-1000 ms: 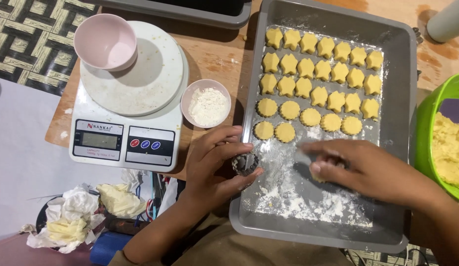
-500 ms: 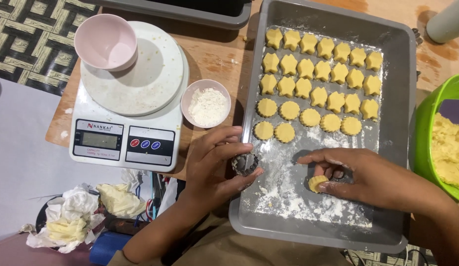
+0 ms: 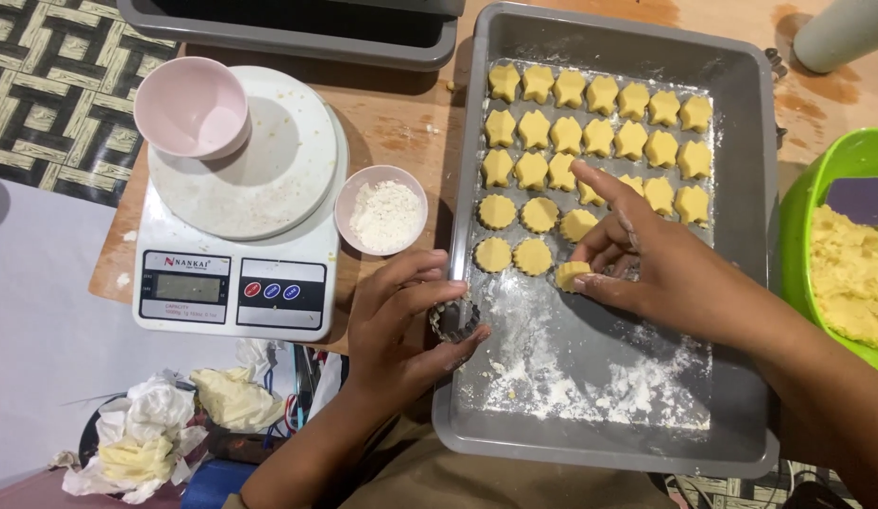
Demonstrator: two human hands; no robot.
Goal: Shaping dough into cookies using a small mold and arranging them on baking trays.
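Dough round (image 3: 571,274), centre frame on grey baking tray (image 3: 741,283), pinched by right hand (image 3: 665,273) fingertips; likely soft, easily dented, best held at edges. Left hand (image 3: 401,320) pinches fluted cookie cutter (image 3: 455,319).

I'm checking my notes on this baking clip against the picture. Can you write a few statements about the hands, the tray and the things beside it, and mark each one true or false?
1. The right hand holds a piece of dough over the grey tray. True.
2. The left hand holds a rolling pin. False: it holds a small fluted metal cutter at the tray's edge.
3. The pink bowl on the scale is full of flour. False: it looks empty; the flour is in the small bowl beside the scale.
4. A green bowl with yellow dough stands to the right of the tray. True.
5. The tray holds only round pieces. False: the upper rows are star-shaped.
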